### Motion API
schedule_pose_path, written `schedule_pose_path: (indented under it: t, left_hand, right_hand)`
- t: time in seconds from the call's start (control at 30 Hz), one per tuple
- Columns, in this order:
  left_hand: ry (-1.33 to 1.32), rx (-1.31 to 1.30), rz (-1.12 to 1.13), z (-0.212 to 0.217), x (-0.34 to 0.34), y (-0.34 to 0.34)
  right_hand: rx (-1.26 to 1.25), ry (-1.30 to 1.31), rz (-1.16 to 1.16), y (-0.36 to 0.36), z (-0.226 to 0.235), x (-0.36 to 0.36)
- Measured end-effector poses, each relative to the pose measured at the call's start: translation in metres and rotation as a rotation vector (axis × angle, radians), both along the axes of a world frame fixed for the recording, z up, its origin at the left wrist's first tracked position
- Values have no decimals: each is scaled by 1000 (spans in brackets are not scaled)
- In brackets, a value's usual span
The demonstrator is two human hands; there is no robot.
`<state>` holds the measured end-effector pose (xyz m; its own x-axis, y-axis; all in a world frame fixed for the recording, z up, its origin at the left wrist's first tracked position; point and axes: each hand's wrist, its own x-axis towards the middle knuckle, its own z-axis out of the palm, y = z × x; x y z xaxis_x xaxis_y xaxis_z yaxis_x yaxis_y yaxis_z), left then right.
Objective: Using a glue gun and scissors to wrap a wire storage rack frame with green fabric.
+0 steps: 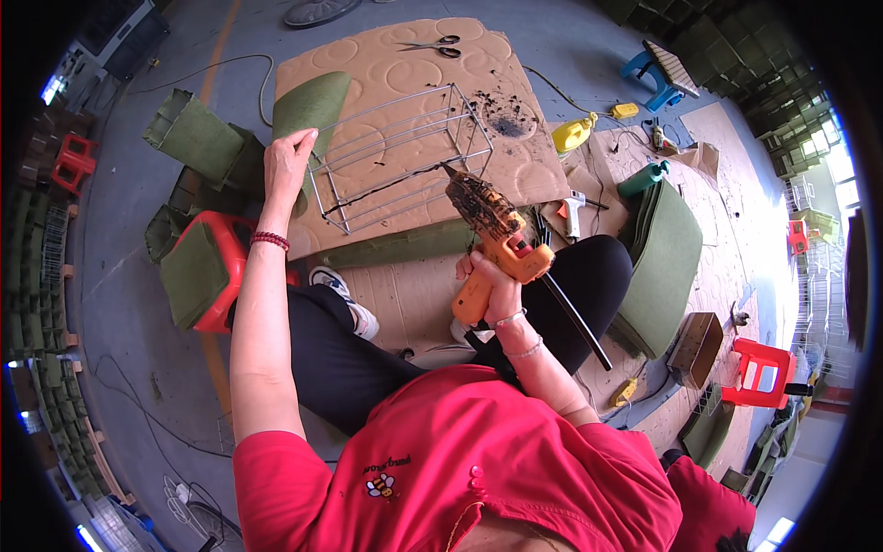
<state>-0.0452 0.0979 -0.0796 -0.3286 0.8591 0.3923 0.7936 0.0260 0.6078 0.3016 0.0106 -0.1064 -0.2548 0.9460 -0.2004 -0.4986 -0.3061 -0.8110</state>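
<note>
My right hand (pixel 497 287) is closed around the handle of an orange glue gun (pixel 497 230), its front crusted with dark glue. A black glue stick (pixel 579 322) sticks out of its back end. The tip meets the near side of a wire frame (pixel 405 112), where a black glue line runs along a lower wire. My left hand (pixel 289 164) is pinched at the edge of a curved green sheet (pixel 315 99), at the frame's left end. The frame lies on a brown cardboard-topped work surface (pixel 368 69).
Black-handled scissors (pixel 446 46) lie at the far edge near black glue crumbs (pixel 506 115). At right are a yellow bottle (pixel 572 135), a white glue gun (pixel 574 213), a green bottle (pixel 644 178) and stacked green sheets (pixel 667 267). A red stool (pixel 216 285) and green boxes (pixel 198 133) stand left.
</note>
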Motion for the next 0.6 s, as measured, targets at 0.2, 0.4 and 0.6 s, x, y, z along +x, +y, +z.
schedule_pose_path:
  t: [0.2,0.4,0.6]
  left_hand:
    - [-5,-7,5,-1,-1,0]
    - [-5,-3,4,-2,-2,1]
    - [-36,-8,1,-3,-3,1]
  right_hand:
    - [-15,64,-84,10,-6,14]
    - [6,80,-104,14,-8,17]
    - [21,29,-120,19,-10,23]
